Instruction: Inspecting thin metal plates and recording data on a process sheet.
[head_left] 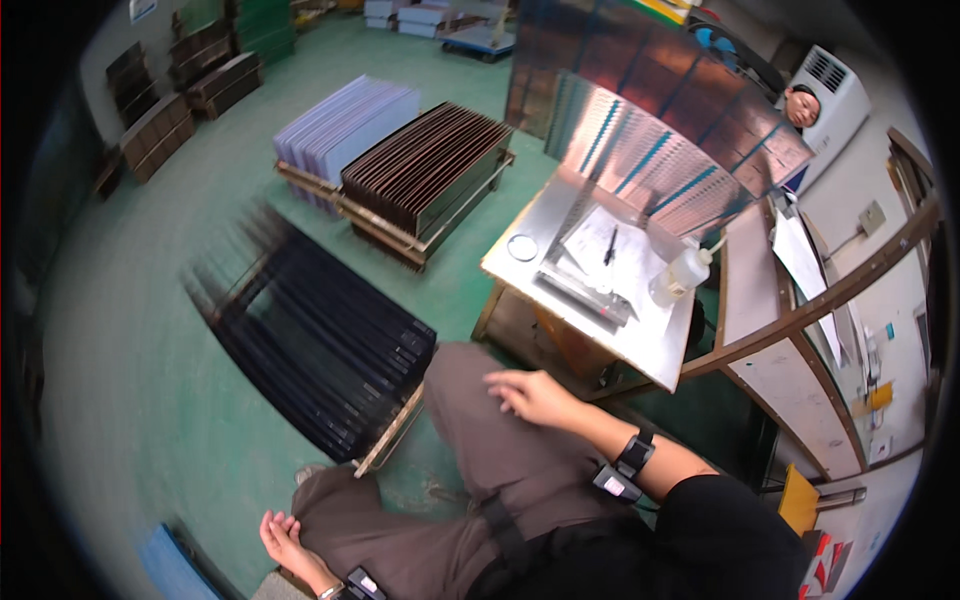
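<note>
My right hand point(535, 396) rests loosely over my right knee, its fingers stretched out and slightly apart, with nothing in them. Low on the left, my left hand point(287, 545) hangs beside my other knee; its fingers curl a little and no object shows in them. Between the hands and ahead of my legs stands a rack of dark upright panels point(330, 335), partly blurred. Right of that rack is a small table point(510, 285) bearing paper sheets point(590, 240), a black pen point(610, 246), a metal bar point(580, 296), a round white disc point(522, 247) and a squeeze bottle point(682, 275).
Farther off stand a rack of brown panels point(425, 170) and a stack of pale purple sheets point(345, 130). Large copper-coloured perforated panels point(640, 140) lean behind the table. A curved-looking wooden frame point(790, 325) borders the right. Beyond it, a person point(802, 107) is near a white cabinet-like unit point(835, 95).
</note>
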